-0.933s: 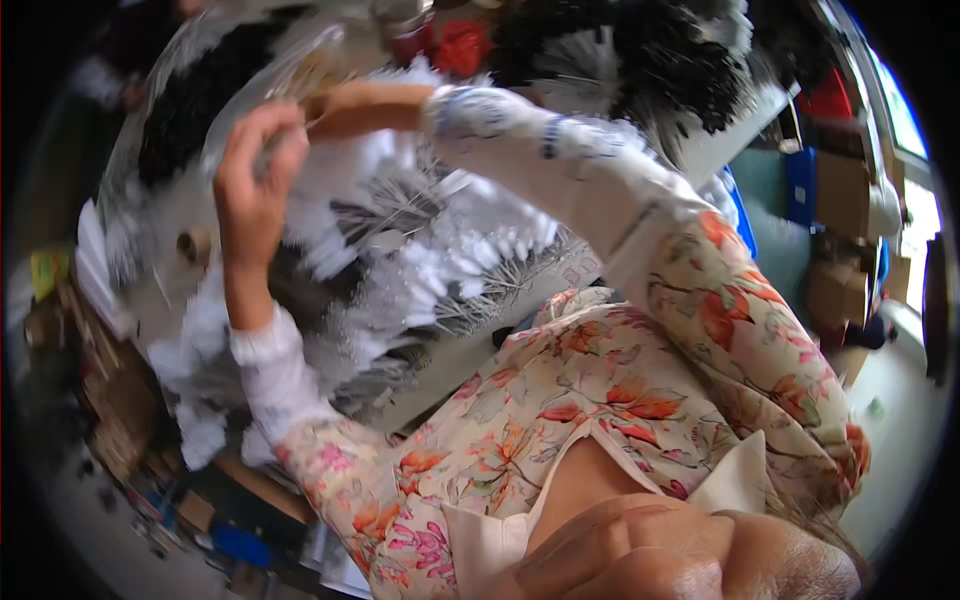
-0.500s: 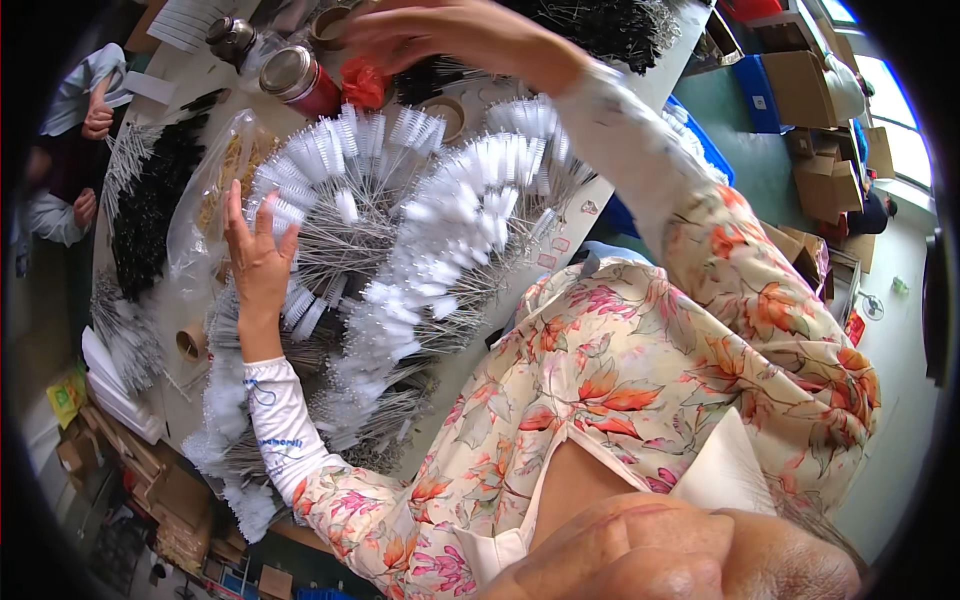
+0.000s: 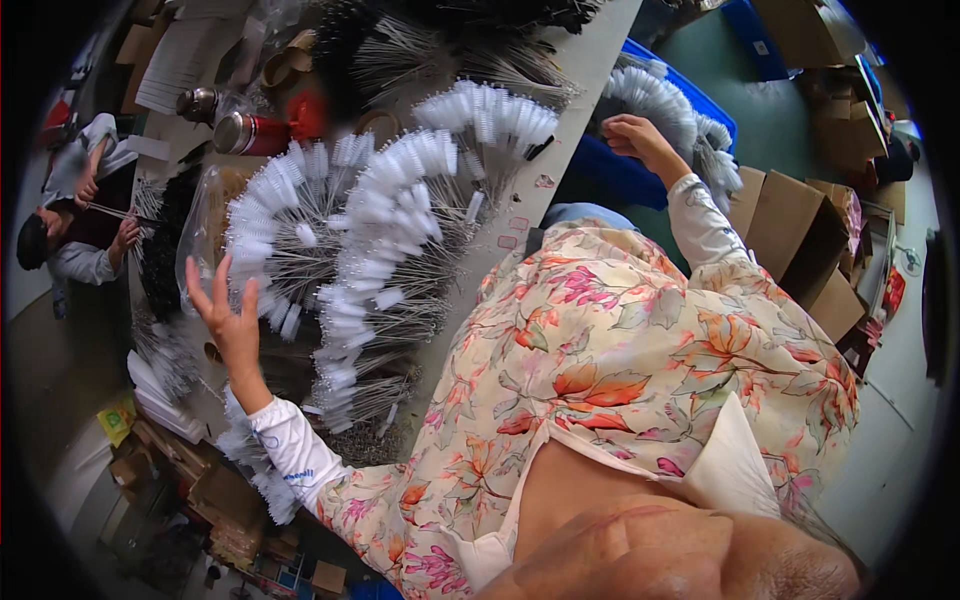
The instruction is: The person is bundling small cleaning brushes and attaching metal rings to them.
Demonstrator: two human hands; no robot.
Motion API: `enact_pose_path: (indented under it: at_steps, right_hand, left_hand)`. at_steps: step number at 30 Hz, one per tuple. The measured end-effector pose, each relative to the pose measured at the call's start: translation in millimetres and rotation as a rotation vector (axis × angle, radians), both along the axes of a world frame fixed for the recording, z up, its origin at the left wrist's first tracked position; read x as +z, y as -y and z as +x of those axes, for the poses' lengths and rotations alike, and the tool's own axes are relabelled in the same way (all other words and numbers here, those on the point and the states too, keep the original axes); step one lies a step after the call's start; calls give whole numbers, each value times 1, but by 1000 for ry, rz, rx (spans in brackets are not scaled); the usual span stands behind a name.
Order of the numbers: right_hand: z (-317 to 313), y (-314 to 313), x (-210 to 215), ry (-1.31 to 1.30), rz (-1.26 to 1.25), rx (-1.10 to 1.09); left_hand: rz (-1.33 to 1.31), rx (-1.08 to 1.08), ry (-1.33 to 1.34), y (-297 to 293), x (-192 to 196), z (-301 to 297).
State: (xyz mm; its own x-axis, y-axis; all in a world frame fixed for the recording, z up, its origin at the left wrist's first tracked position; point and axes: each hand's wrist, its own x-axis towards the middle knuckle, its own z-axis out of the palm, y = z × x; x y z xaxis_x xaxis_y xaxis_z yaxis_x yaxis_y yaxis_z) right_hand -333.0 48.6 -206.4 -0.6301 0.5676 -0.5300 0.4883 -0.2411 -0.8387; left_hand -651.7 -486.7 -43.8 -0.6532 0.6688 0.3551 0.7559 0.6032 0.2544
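My left hand [image 3: 228,325] is spread beside a large fanned heap of white-bristled wire brushes [image 3: 385,215] on the table. It is open and holds nothing. My right hand [image 3: 645,142] is off the table's right edge, above a blue crate [image 3: 690,85]. Its fingers are curled in, and whatever they may hold is hidden. More white brushes [image 3: 655,105] fill the crate below and beyond this hand. The heaped brushes lie in curved rows, with their thin wire stems [image 3: 410,320] bunched toward the right.
Black-bristled brushes [image 3: 345,65] lie at the table's far end. A red lidded jar [image 3: 262,135] and a clear plastic bag [image 3: 200,215] stand along the left. Across the table sits a co-worker [image 3: 85,225] holding wire stems. Cardboard boxes [image 3: 785,230] are stacked at right.
My right hand has swung from over the far left of the table, near the red jar, rightward to the blue crate. My left hand stays spread beside the heap. The view has shifted.
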Motion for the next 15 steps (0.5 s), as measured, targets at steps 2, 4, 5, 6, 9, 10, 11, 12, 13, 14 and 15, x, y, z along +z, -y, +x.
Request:
enact_pose_path:
  at_steps: [2, 4, 5, 6, 9, 10, 11, 12, 13, 14, 15]
  right_hand:
    - [-19, 0, -30, -60, 43, 98]
    - [-26, 1, -48, -4, 160, 201]
    - [-31, 6, -54, 13, 126, 220]
    - [-35, 11, -57, 31, 95, 242]
    - [-48, 28, -77, -10, -6, 193]
    - [-52, 34, -82, -14, -22, 159]
    - [-57, 39, -82, -17, -28, 211]
    - [-63, 45, -81, -34, -88, 185]
    - [-72, 51, -81, -48, -151, 172]
    - [-81, 55, -83, -61, -182, 182]
    - [-82, 61, -84, -63, -226, 207]
  left_hand:
    - [53, 69, -54, 7, 9, 34]
    - [124, 142, -98, 11, 12, 71]
    - [176, 179, -110, 17, 10, 92]
    - [230, 218, -121, 20, 7, 113]
    - [554, 294, 205, 12, -27, 183]
    - [646, 318, 324, 1, -39, 209]
    - [700, 382, 498, -7, -55, 231]
    - [766, 456, 660, -17, -71, 251]
    - [841, 482, 805, -35, -87, 268]
    - [938, 527, 994, -45, -108, 282]
    - [991, 504, 1150, -40, -137, 299]
